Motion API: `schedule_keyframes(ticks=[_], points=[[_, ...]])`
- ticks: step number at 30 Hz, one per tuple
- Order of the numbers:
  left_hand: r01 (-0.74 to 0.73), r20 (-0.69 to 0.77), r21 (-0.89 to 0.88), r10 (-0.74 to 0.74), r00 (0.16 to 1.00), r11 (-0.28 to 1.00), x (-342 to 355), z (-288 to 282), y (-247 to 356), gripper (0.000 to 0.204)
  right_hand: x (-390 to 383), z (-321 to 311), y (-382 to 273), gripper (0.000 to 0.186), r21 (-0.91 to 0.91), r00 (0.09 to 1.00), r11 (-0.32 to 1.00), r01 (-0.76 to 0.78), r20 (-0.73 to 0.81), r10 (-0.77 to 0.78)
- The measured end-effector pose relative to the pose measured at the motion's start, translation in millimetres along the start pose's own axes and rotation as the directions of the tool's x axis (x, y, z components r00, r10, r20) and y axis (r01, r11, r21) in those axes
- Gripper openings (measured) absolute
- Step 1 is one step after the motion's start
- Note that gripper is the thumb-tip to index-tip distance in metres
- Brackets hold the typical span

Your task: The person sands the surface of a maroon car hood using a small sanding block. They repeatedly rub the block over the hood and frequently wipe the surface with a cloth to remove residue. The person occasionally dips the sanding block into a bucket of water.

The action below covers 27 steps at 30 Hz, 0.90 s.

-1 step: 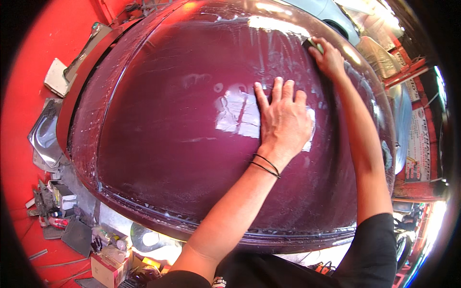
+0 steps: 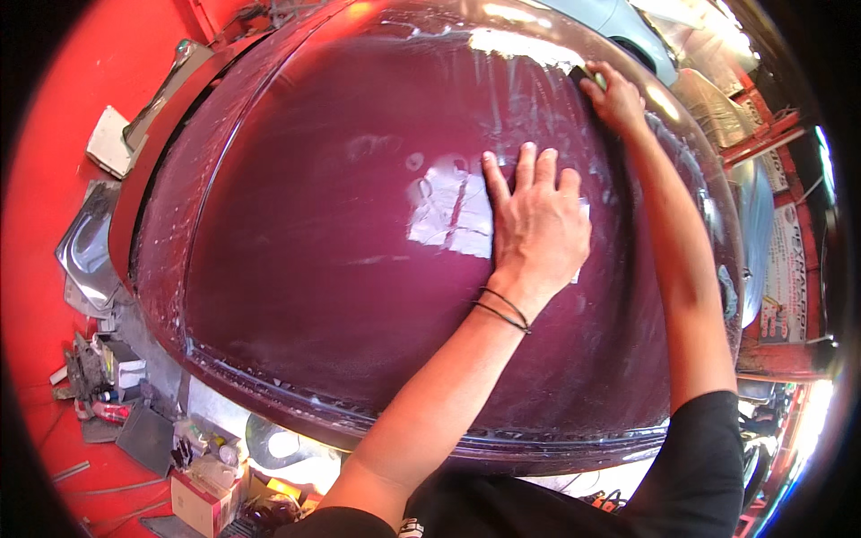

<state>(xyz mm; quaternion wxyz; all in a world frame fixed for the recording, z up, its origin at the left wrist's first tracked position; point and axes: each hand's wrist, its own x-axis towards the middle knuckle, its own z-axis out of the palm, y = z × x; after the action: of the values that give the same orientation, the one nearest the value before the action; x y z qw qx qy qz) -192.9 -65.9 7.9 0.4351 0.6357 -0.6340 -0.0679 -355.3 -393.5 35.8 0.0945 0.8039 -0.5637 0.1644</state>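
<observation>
A large, curved dark red car body panel (image 2: 305, 215) fills the middle of the view, wet and streaked with whitish residue. My left hand (image 2: 543, 224) lies flat on it right of the middle, fingers spread, with two thin dark bands at the wrist. Farther off, toward the panel's far right, my right hand (image 2: 619, 100) grips a small sanding block (image 2: 578, 76), dark on one side and pale green on the other. The block is pressed against the panel's surface; my fingers partly cover it.
A red wall and floor lie left, with loose car parts (image 2: 90, 242) leaning there. Near left stands a cardboard box (image 2: 204, 502) among bottles and clutter. A pale car (image 2: 619, 27) is beyond the panel; red metal framing (image 2: 762, 143) and a printed banner (image 2: 782, 269) are at right.
The view has shifted slightly, so the scene sits a little farther right. Both hands keep nearly the same places on the panel.
</observation>
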Motion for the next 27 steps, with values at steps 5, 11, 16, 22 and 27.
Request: schedule_keyframes(ticks=[5,11,16,22,27], points=[[0.058,-0.086,-0.209,-0.077,0.993,0.976,2,-2,1,0.032,-50,-19,-34,0.051,0.189,0.99,0.973,0.131,0.023,-0.138],[0.096,-0.26,-0.228,-0.155,0.953,0.969,13,-10,7,0.048,-132,-59,-73,0.052,0.239,0.893,0.861,0.449,-0.088,-0.441],[0.109,-0.279,-0.224,-0.17,0.945,0.969,13,1,4,0.051,6,0,-96,0.051,0.106,0.975,0.97,0.221,0.014,-0.223],[0.078,-0.381,-0.356,-0.221,0.898,0.931,16,-3,1,0.051,18,16,-120,0.051,0.166,0.95,0.936,0.309,-0.084,-0.299],[0.05,-0.431,-0.404,-0.238,0.871,0.913,18,-14,-1,0.052,-110,-33,-142,0.049,0.327,0.89,0.839,0.435,-0.017,-0.455]])
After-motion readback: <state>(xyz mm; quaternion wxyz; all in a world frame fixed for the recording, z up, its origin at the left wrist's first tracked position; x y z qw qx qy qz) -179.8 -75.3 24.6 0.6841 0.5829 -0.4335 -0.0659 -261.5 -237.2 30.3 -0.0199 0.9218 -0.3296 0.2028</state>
